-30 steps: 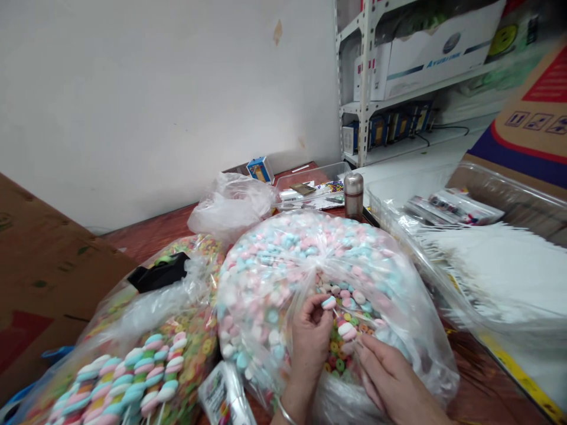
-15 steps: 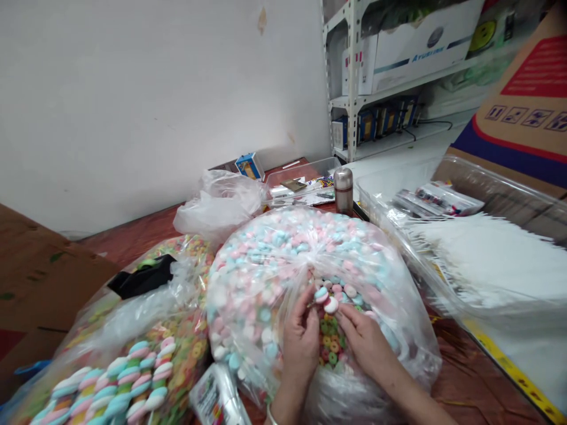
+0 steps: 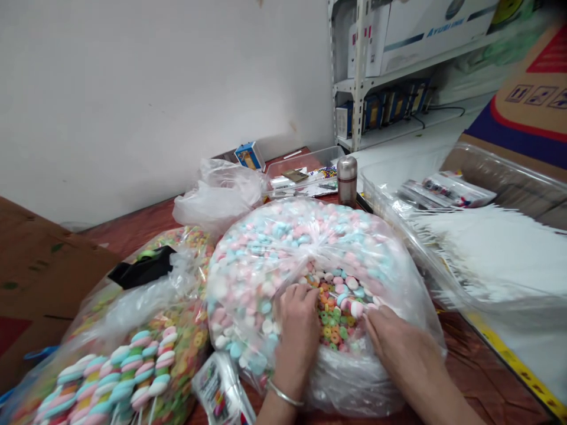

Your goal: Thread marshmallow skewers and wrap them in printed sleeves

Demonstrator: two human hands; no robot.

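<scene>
A large clear plastic bag full of pink, white and blue marshmallows lies in front of me, its mouth open towards me. Inside the opening are loose marshmallows and fruit-coloured ring candies. My right hand pinches a candy skewer at the opening's right side; a few marshmallow pieces sit on its thin stick, which points left. At the left side of the opening, my left hand reaches in with curled fingers close to the ring candies. Its fingertips are partly hidden.
Finished-looking candy skewers lie on another candy bag at left, near a black item. A small printed packet sits in front. Behind stands a metal flask; at right, a clear tray holds white sticks.
My hands have moved apart. The right hand has shifted right with the skewer, while the left has let go of it and lowered into the bag opening. The view has tilted slightly down.
</scene>
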